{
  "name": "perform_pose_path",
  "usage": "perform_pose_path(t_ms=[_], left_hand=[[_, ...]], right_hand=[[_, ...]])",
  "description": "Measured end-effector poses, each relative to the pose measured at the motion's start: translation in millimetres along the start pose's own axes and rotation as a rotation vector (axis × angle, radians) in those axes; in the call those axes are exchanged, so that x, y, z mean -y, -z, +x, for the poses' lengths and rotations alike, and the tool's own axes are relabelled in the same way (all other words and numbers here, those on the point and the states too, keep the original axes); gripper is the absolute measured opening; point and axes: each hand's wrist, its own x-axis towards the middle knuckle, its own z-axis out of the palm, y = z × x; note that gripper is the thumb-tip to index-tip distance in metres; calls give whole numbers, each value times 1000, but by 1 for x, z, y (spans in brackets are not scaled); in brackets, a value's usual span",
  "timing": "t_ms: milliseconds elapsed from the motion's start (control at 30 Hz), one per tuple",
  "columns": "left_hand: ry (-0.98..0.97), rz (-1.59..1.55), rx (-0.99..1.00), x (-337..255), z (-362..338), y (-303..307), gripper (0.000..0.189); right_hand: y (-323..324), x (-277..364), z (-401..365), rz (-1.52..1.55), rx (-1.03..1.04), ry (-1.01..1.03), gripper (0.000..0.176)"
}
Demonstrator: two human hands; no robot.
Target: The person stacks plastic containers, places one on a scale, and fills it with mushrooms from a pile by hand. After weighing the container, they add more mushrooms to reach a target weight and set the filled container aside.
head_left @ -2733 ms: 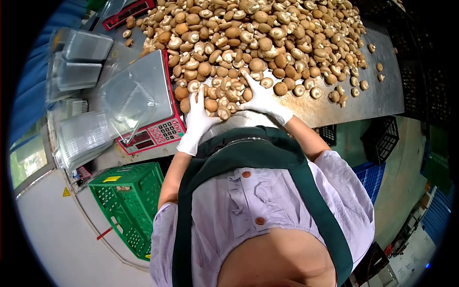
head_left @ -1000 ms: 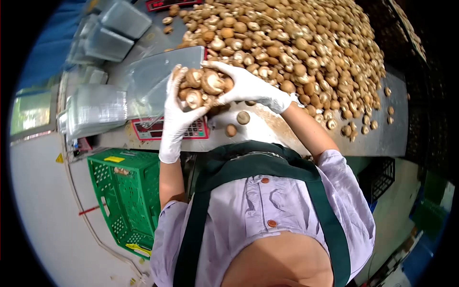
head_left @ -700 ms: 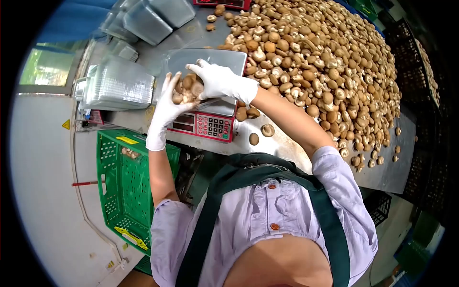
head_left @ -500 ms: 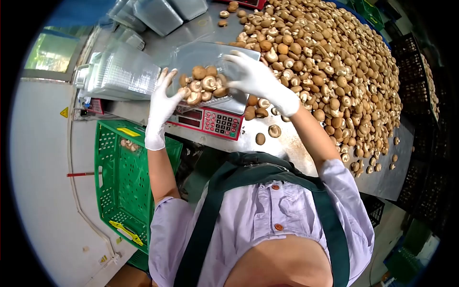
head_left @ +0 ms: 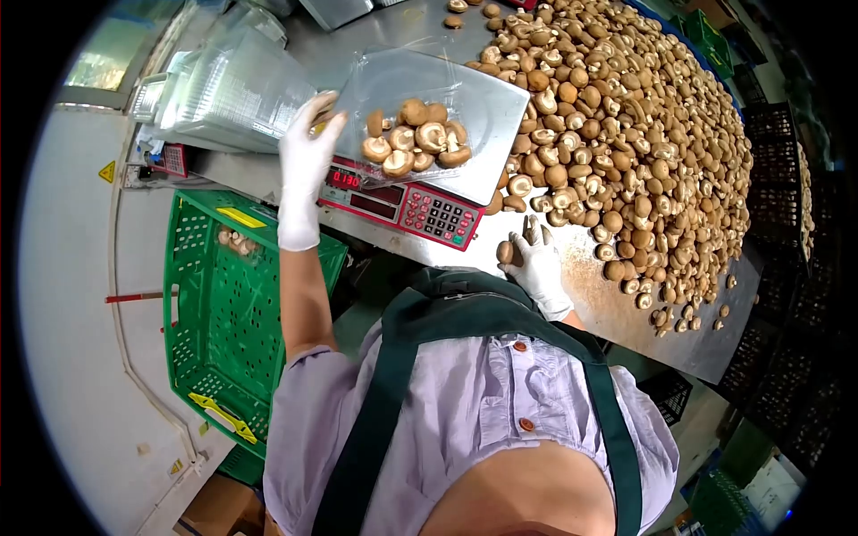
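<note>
A clear plastic tray (head_left: 416, 82) holding several brown mushrooms (head_left: 430, 137) rests on the metal plate of a red scale (head_left: 393, 207), whose display is lit. My left hand (head_left: 307, 165), in a white glove with bare fingertips, is raised left of the tray, thumb and fingers apart, holding nothing. Nearer my body, right of the scale, my right hand (head_left: 537, 268) is closed on a mushroom (head_left: 509, 253) at the metal table (head_left: 581, 304).
A large heap of mushrooms (head_left: 626, 134) covers the right of the table. Stacked clear trays (head_left: 232, 94) stand at the left. Below them is a green crate (head_left: 237, 322) with a packed tray inside. Black crates (head_left: 773, 196) stand at the far right.
My right hand has left the tray and come down toward the table edge, onto a mushroom. My left hand has moved off the tray's side. The scale display now shows lit digits.
</note>
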Motion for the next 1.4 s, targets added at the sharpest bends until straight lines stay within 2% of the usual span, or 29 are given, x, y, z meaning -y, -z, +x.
perform_pose_path(t_ms=[67, 133, 200, 233, 267, 333, 400, 467, 533, 567, 600, 667, 700, 800, 867, 933, 1000, 1067, 1100, 1133, 1167, 1233, 1300, 1333, 1400], left_hand=[[-11, -10, 90, -19, 6, -20, 37], [-257, 195, 204, -27, 11, -39, 41], [-350, 223, 357, -27, 11, -59, 48], [-378, 351, 398, -24, 10, -67, 48], [-407, 481, 439, -20, 8, -74, 49], [-502, 533, 387, -11, 10, -73, 44], [-267, 44, 308, -11, 12, -65, 38], [-322, -77, 138, -9, 8, -53, 35], [-312, -67, 110, -4, 1, -44, 36], [-379, 6, 144, -7, -4, -40, 37], [-410, 152, 271, 5, -9, -41, 40], [-539, 564, 342, 5, -21, -43, 47], [-498, 586, 362, 9, -23, -44, 52], [-543, 473, 294, -7, -15, -50, 49], [-561, 445, 347, -17, -14, -59, 49], [-574, 532, 511, -19, -12, -68, 51], [-589, 584, 524, -16, -8, -71, 52], [-590, 308, 366, -16, -2, -64, 49], [-595, 97, 263, -14, 7, -59, 41], [-537, 35, 199, -15, 13, -48, 34], [-529, 100, 76, -9, 20, -39, 30], [-381, 27, 4, 2, 38, -19, 26], [-153, -36, -24, 17, 52, -1, 24], [35, -275, -7, 31, 61, 1, 27], [343, -401, 66, 45, 78, 7, 35]], right_hand=[[-8, -6, 4, 22, -7, -14, 59], [-9, -13, 6, 43, -19, -33, 56], [-5, -24, 7, 288, -52, -175, 54], [-4, -30, 10, 355, 23, -320, 54], [12, -25, 12, 456, 25, -363, 54], [8, -35, 13, 468, 7, -411, 53], [-2, -35, 11, 379, -48, -373, 54], [-6, -29, 9, 289, -97, -339, 55], [-8, -14, 10, 96, -184, -300, 56], [-9, -11, 11, 88, -186, -310, 57], [-10, -11, 12, 85, -184, -319, 57], [-14, -13, 15, 95, -211, -322, 56], [-13, -15, 16, 122, -185, -342, 55], [-4, -15, 18, 228, -125, -373, 56], [-3, -17, 18, 225, -88, -396, 56], [-3, -17, 18, 156, -152, -320, 52], [-4, -19, 18, 118, -201, -281, 52], [-2, -14, 20, 84, -246, -246, 53], [8, -6, 23, 118, -175, -332, 52], [16, 0, 23, 151, -98, -416, 51], [21, 2, 23, 162, -121, -403, 51], [30, 4, 27, 206, -244, -354, 45], [43, 4, 37, 229, -298, -326, 41], [49, 5, 43, 318, -326, -324, 41], [64, 13, 58, 430, -372, -297, 40]])
